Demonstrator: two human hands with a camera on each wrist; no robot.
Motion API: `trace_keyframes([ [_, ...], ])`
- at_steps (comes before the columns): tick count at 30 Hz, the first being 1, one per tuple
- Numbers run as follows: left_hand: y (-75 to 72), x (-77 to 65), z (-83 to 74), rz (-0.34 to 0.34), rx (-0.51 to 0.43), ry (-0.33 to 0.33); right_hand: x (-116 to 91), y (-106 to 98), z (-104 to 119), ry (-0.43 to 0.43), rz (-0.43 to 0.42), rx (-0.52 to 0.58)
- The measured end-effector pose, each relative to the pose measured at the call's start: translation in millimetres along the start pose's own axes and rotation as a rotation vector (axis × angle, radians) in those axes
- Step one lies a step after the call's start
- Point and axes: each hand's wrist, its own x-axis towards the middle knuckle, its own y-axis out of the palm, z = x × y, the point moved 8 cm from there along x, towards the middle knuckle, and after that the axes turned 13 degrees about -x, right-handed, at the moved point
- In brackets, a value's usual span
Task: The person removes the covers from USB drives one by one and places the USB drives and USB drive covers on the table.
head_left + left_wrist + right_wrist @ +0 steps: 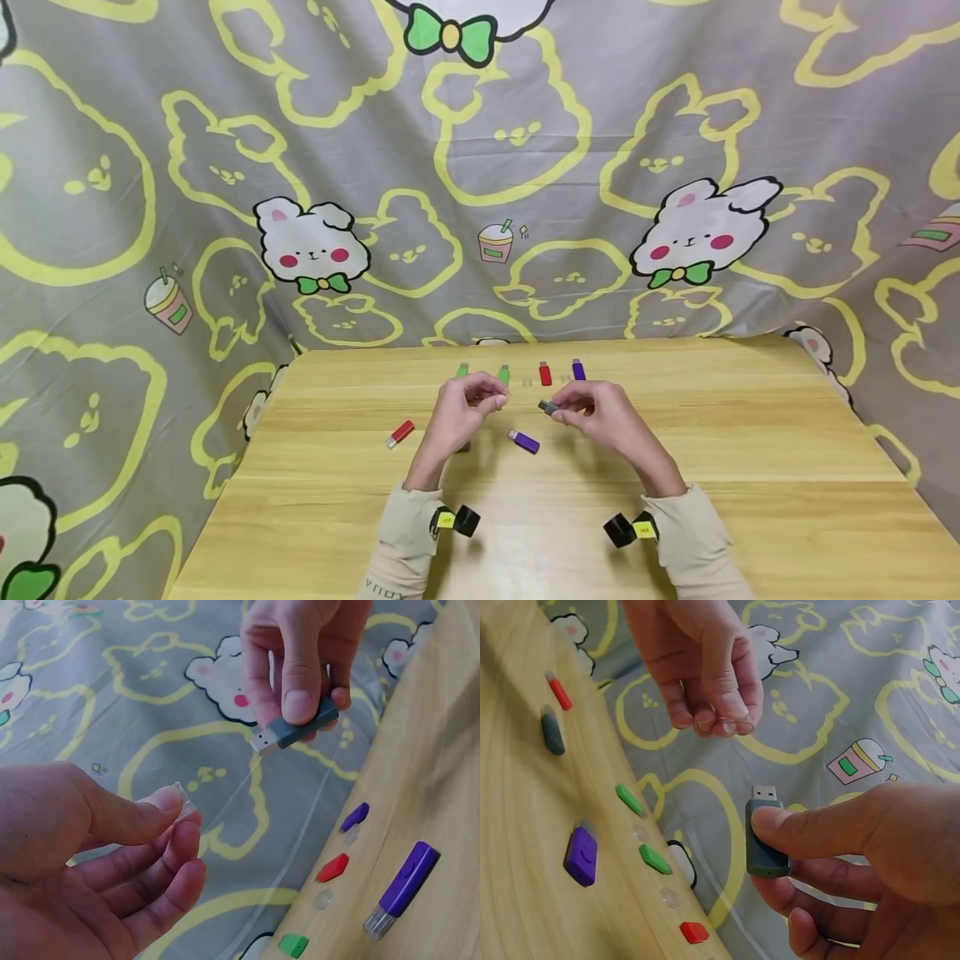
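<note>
My left hand pinches a small clear plastic cap between thumb and forefinger, above the table. Between the thumb and fingers of my right hand is a dark grey USB flash drive. Its metal plug is bare and points towards the left hand in the head view. A gap separates cap and drive. Below the hands lies a purple USB drive with a clear cap over its plug. Another dark grey drive is mostly hidden behind the left hand in the head view.
A red drive lies on the wooden table left of the hands. Along the back are two green drives, a red one and a purple one, with loose clear caps between some. A patterned curtain hangs behind.
</note>
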Motion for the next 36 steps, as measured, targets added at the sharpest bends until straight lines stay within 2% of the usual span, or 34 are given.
trace_keyframes([
  [7,-0.2,1.1,0.3,-0.002,-0.009,-0.003,1.7,-5.8,-13.7,0.052,-0.062,0.023],
  [14,-1.8,2.0,2.1,-0.008,-0.030,-0.004,1.9,-26.2,-39.5,0.115,-0.172,0.039],
  [20,-1.5,2.3,2.2,-0.002,-0.033,-0.007,6.7,-44.8,-68.0,0.197,-0.251,-0.003],
  [28,-2.9,0.9,2.4,-0.004,-0.039,-0.002,21.8,-48.0,-104.8,0.290,-0.200,-0.048],
  [36,-2.2,1.0,3.1,0.002,-0.042,-0.024,35.6,-37.0,-136.7,0.355,-0.090,-0.045],
])
